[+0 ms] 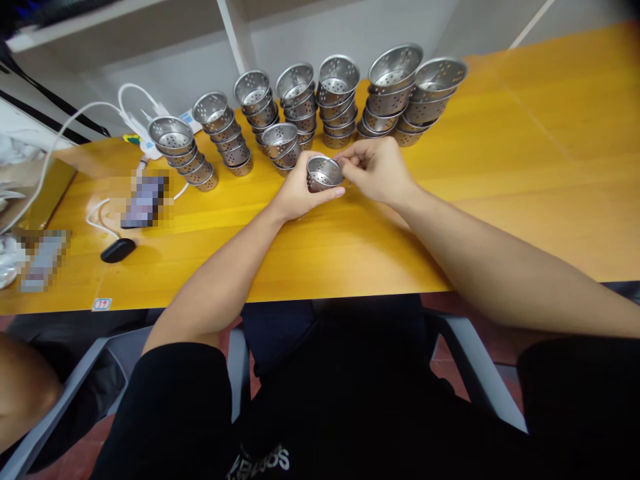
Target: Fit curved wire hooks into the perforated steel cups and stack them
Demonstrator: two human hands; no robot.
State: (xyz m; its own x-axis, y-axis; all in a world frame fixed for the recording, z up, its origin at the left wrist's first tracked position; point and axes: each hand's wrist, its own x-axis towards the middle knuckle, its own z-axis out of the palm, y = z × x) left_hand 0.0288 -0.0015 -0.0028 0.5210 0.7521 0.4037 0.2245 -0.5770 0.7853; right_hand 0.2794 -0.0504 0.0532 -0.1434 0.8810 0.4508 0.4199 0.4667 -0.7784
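My left hand (299,191) is wrapped round a small perforated metal cup (324,174), thumb along its near side, the cup's open mouth facing up. At the cup's right rim, my right hand (374,168) has its thumb and index finger pinched together; what is between them is too small to make out. Just behind my left hand stands a short stack of the same cups (281,141). Taller stacks line the back of the table, among them one behind my right hand (395,70) and one in the middle (339,80).
On the yellow table (525,200), a phone (145,202), a white cable and a black oval object (119,250) lie to the left. A blurred device (44,261) and plastic bags are farther left. Another person's bare limb (25,393) shows at lower left.
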